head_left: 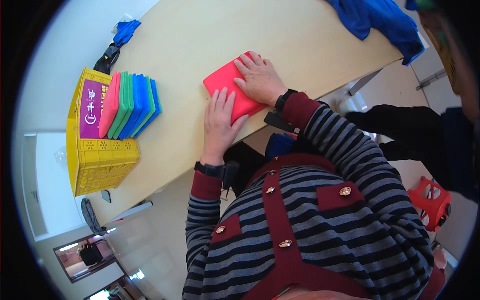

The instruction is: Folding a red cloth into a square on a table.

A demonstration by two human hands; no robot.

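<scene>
A folded pinkish-red cloth [220, 79] lies flat near the table's front edge, its long sides slanting. Over its near-left corner rests my left hand [219, 125], open, with the fingers stretched forward. My right hand [261, 81] lies open across the cloth's right side, palm down, fingers spread toward the far edge. Both hands press on top of the cloth without gripping it. To the left, a stack of folded cloths [132, 107] in red, green and blue leans by a yellow crate.
The yellow crate [105, 162] with a purple panel stands at the table's left. A dark phone [106, 196] lies near it. Loose blue cloth [380, 25] hangs over the far right corner. Beyond the table, another person's dark-clothed legs [405, 125] and a red stool [431, 202] show.
</scene>
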